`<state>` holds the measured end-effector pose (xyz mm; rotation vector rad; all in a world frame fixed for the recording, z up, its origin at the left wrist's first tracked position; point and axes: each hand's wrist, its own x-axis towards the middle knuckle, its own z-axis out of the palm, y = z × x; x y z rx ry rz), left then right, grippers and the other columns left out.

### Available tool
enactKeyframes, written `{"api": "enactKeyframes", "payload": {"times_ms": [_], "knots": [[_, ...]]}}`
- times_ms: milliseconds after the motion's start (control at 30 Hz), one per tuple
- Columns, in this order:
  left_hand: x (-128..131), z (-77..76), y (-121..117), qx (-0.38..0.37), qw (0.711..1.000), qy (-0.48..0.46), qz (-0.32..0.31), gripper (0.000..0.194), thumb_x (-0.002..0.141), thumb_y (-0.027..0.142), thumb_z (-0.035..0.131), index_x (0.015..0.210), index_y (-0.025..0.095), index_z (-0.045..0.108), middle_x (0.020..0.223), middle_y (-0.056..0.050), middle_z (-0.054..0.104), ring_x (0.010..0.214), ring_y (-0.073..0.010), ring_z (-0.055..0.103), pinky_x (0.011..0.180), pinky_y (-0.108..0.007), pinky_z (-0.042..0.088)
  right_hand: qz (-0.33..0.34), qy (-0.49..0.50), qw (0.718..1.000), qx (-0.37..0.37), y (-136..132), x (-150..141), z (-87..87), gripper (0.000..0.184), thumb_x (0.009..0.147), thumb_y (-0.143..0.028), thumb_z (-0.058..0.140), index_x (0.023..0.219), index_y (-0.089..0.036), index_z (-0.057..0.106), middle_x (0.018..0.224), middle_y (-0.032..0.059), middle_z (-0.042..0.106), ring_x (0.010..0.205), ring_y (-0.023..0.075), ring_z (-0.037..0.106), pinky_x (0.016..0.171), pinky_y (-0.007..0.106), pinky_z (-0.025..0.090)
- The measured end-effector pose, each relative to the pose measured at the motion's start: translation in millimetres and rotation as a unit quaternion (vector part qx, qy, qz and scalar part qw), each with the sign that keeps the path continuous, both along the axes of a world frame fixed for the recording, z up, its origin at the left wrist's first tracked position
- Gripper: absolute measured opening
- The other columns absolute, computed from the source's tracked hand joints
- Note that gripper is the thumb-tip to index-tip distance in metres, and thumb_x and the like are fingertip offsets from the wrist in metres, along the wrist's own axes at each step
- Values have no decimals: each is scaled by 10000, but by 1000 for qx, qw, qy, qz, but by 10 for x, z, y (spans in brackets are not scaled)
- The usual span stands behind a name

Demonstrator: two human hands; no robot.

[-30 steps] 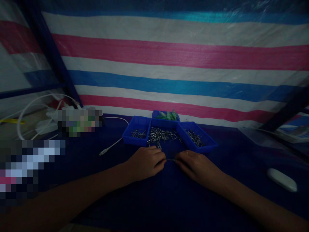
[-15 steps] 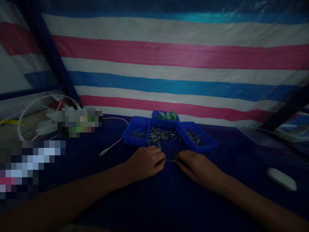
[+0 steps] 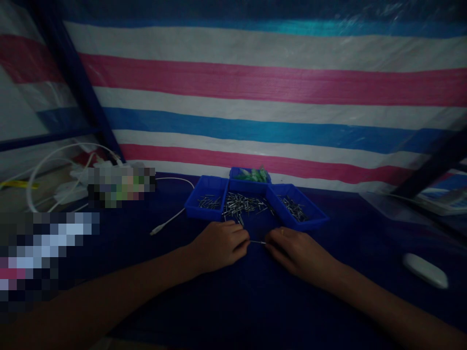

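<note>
Center of my feed, here's the metal pin [image 3: 258, 241], stretched between my left hand [image 3: 222, 247] and my right hand [image 3: 296, 250], fingertips pinched closed on either end, the tips themselves hidden. Lettering? Pixelated patches [image 3: 54, 243] at left mask whatever print they carry; the striped sheet [image 3: 255, 80] fills the top. Just above my hands, mid-frame, a loose heap of pins [image 3: 243, 202] sits ringed by the left tray [image 3: 204, 213], the back tray [image 3: 250, 184] with green pieces [image 3: 255, 174], and the right tray [image 3: 314, 223]. White cable [image 3: 163, 225] left of center, white oval object [image 3: 425, 271] lower right.
</note>
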<state>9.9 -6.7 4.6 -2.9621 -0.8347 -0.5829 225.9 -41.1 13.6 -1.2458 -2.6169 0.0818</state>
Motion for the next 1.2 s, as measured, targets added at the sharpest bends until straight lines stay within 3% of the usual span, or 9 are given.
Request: {"api": "enactKeyframes", "payload": {"times_ms": [333, 600, 967, 1200], "knots": [[-6, -28, 14, -3, 1000, 13, 6, 138, 846, 198, 453, 745, 154, 538, 706, 3, 561, 673, -125, 522, 630, -230, 411, 6, 45, 999, -8, -16, -14, 39, 132, 891, -213, 401, 896, -169, 525, 766, 37, 572, 694, 154, 553, 633, 284, 433], [2, -59, 1, -22, 1000, 9, -14, 95, 830, 195, 479, 776, 166, 551, 719, 15, 556, 685, -118, 524, 638, -222, 407, 71, 82, 994, -17, -62, -21, 73, 169, 899, -222, 389, 947, -158, 537, 788, 47, 579, 713, 141, 551, 645, 275, 440], [7, -18, -14, -7, 1000, -3, 8, 130, 846, 197, 449, 756, 164, 537, 714, 8, 558, 678, -120, 517, 615, -217, 389, -5, 35, 999, 0, 3, 8, 17, 132, 884, -201, 407, 902, -171, 534, 772, 41, 581, 698, 158, 557, 635, 282, 431], [9, 15, -41, 21, 999, -24, -14, 175, 869, 207, 427, 789, 162, 576, 715, 2, 564, 676, -119, 517, 609, -224, 389, 1, 8, 1000, -11, 13, 2, -27, 136, 888, -203, 413, 849, -168, 538, 736, 31, 569, 662, 144, 546, 608, 259, 406]]}}
